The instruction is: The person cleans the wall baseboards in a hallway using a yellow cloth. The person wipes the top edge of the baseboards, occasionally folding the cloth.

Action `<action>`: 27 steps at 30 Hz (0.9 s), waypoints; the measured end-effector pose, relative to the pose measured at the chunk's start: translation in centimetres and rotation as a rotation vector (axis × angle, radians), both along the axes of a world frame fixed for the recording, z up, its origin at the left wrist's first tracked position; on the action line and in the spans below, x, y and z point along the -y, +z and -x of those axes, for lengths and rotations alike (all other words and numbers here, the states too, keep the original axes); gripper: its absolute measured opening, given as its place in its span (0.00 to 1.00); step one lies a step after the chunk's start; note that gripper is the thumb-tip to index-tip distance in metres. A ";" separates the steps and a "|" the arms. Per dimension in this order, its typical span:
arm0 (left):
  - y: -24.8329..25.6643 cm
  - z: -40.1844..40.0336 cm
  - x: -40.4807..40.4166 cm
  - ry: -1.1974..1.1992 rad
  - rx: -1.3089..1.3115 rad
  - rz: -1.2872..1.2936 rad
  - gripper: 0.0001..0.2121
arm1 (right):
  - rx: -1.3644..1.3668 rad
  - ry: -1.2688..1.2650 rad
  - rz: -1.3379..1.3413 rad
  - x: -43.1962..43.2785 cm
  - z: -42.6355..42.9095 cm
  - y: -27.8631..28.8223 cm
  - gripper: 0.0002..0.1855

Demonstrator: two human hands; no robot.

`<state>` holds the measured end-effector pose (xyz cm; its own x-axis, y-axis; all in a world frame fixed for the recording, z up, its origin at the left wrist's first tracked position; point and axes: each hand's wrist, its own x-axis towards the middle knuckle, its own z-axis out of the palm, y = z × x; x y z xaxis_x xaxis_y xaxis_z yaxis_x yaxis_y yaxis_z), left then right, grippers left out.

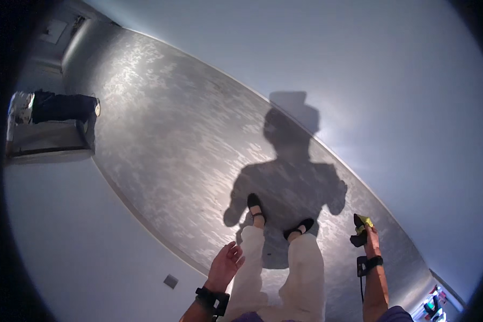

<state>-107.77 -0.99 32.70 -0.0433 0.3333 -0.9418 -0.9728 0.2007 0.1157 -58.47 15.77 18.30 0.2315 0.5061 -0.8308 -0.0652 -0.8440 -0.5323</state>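
My right hand (372, 240) grips a bunched black and yellow cloth item (360, 230), whose exact kind I cannot tell. It hangs out over the patterned grey floor on the right. My left hand (226, 261) holds nothing; its fingers are loosely curled and apart, beside my left trouser leg (247, 277). Each wrist wears a black strap with a small device, the left one (212, 300) and the right one (369, 265). Below me are my feet in black shoes (254, 201).
A corridor floor (165, 120) runs between two pale walls (386, 80). At the far left, a person in dark trousers (64, 108) stands by an opening. A small grey plate (170, 281) sits on the left wall. My shadow falls ahead across floor and wall.
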 end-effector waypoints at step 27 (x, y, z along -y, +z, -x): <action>24.0 47.5 -18.5 -0.124 0.288 -0.275 0.13 | 0.032 0.195 0.028 -13.3 40.8 29.8 0.15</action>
